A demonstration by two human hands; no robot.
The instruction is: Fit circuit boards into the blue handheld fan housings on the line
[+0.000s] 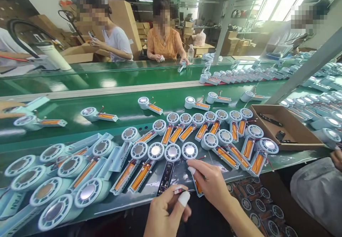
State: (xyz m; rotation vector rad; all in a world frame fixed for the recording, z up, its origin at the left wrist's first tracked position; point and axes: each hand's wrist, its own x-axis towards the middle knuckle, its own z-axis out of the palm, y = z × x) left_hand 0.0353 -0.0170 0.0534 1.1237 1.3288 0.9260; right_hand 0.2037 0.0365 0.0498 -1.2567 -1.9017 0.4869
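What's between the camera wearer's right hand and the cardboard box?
In the head view, several pale-blue fans lie between the right hand and the cardboard box.

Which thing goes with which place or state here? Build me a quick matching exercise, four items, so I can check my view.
Things:
1. Left hand
2. Cardboard box
3. Bottle
4. Black circuit board

Places and states:
A. Clear, near the person in orange
B. Between the person's own hand and a round fan head
C. Pinching a small part between thumb and finger
D. Open at the top, with black pieces inside

Right pairs: 1-C, 2-D, 3-A, 4-B
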